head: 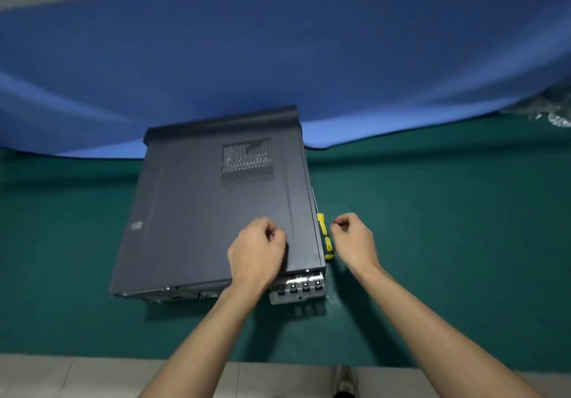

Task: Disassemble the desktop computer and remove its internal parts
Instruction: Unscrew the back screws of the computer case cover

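Note:
A dark grey desktop computer case [200,212] lies flat on the green table [448,227], its side panel facing up with a mesh vent [247,161] near the far end. The rear end with the metal slot bracket [298,289] points toward me. My left hand [256,249] sits over the panel's near right corner with its fingers curled; nothing shows in it. A yellow and black screwdriver [323,234] lies on the table along the case's right side. My right hand [353,238] hovers just right of it, fingers curled, not touching it.
A blue cloth [278,57] hangs behind the table and drapes onto its far edge. Crumpled clear plastic [553,110] lies at the far right. Past the table's front edge are a tiled floor and a shoe [346,379].

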A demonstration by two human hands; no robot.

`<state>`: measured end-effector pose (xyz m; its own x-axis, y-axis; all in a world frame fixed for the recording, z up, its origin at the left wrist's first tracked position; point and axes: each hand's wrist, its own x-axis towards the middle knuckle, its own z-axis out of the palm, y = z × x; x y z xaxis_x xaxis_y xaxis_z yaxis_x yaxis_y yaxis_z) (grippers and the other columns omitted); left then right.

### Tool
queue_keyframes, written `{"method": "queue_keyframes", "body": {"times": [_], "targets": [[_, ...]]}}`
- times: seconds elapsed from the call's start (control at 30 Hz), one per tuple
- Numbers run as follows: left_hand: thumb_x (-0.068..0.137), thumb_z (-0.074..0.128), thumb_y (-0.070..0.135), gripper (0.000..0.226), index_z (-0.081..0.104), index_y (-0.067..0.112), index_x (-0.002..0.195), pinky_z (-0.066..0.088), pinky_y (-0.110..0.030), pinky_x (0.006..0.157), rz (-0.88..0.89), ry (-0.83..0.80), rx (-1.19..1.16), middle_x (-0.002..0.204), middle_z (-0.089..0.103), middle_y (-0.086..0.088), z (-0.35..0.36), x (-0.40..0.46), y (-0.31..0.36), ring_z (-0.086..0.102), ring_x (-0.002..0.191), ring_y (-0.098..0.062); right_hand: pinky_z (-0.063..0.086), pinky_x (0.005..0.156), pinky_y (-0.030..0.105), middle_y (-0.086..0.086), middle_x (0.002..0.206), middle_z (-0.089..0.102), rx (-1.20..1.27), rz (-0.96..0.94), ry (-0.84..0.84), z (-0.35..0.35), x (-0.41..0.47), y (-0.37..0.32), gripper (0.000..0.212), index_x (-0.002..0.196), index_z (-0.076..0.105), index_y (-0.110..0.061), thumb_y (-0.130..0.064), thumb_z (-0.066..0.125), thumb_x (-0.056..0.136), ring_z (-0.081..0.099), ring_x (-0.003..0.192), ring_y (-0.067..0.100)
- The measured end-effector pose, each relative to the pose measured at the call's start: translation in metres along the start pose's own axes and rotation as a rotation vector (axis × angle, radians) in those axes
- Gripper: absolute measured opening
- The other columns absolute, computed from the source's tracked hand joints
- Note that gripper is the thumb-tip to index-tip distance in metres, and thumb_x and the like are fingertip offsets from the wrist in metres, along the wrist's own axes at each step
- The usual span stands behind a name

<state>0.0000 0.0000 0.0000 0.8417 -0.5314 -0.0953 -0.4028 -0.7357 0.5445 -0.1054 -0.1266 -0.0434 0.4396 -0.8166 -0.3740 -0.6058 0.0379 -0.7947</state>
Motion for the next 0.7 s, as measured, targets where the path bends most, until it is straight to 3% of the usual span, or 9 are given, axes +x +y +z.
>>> {"method": "queue_keyframes", "body": {"times": [0.13,0.27,0.43,0.53,0.6,0.7], "targets": [[0.08,0.051,0.026,0.023,0.038,0.027,0.062,0.021,-0.018,0.049,0.14,0.104,0.098,0.06,0.045,0.011,0.006,-0.004,0.0,0.04,0.052,-0.004,0.041,0.092,0.033,0.01,0.124,0.057,-0.112,0.1,-0.065,0.016,0.014,0.014,0.035,0.126,0.051,-0.008,-0.021,0.049,0.094,0.052,0.114,0.026],[0.079,0.056,0.019,0.024,0.038,0.021,0.064,0.021,-0.018,0.045,0.258,0.162,0.167,0.061,0.044,0.007,0.011,-0.011,-0.004,0.039,0.053,-0.013,0.041,0.091,0.035,0.013,0.128,0.055,-0.209,0.137,-0.117,0.033,0.025,0.026,0.041,0.132,0.049,-0.006,-0.026,0.048,0.096,0.052,0.116,0.031],[0.079,0.05,0.021,0.021,0.035,0.02,0.065,0.023,-0.022,0.045,0.308,0.204,0.196,0.061,0.043,0.005,0.013,-0.01,-0.004,0.038,0.052,-0.015,0.046,0.086,0.037,0.016,0.112,0.063,-0.292,0.17,-0.154,0.042,0.043,0.036,0.031,0.11,0.062,-0.004,-0.03,0.052,0.095,0.054,0.109,0.034],[0.08,0.048,0.022,0.019,0.035,0.019,0.066,0.024,-0.023,0.045,0.311,0.202,0.224,0.063,0.043,0.005,0.014,-0.009,-0.005,0.038,0.053,-0.016,0.044,0.074,0.032,0.014,0.094,0.064,-0.283,0.224,-0.223,0.039,0.05,0.036,0.021,0.081,0.06,-0.007,-0.026,0.059,0.089,0.059,0.093,0.032],[0.082,0.046,0.023,0.018,0.036,0.018,0.067,0.026,-0.024,0.046,0.32,0.194,0.242,0.064,0.043,0.004,0.015,-0.008,-0.006,0.039,0.053,-0.016,0.042,0.062,0.028,0.01,0.075,0.058,-0.157,0.325,-0.304,0.028,0.045,0.036,0.021,0.066,0.053,-0.011,-0.024,0.061,0.081,0.055,0.071,0.026],[0.082,0.045,0.023,0.019,0.035,0.018,0.067,0.026,-0.024,0.046,0.329,0.2,0.232,0.064,0.042,0.004,0.014,-0.01,-0.006,0.038,0.053,-0.016,0.039,0.051,0.023,0.006,0.063,0.05,0.092,0.414,-0.383,0.01,0.022,0.037,0.009,0.067,0.048,-0.012,-0.014,0.054,0.074,0.046,0.055,0.02]]}}
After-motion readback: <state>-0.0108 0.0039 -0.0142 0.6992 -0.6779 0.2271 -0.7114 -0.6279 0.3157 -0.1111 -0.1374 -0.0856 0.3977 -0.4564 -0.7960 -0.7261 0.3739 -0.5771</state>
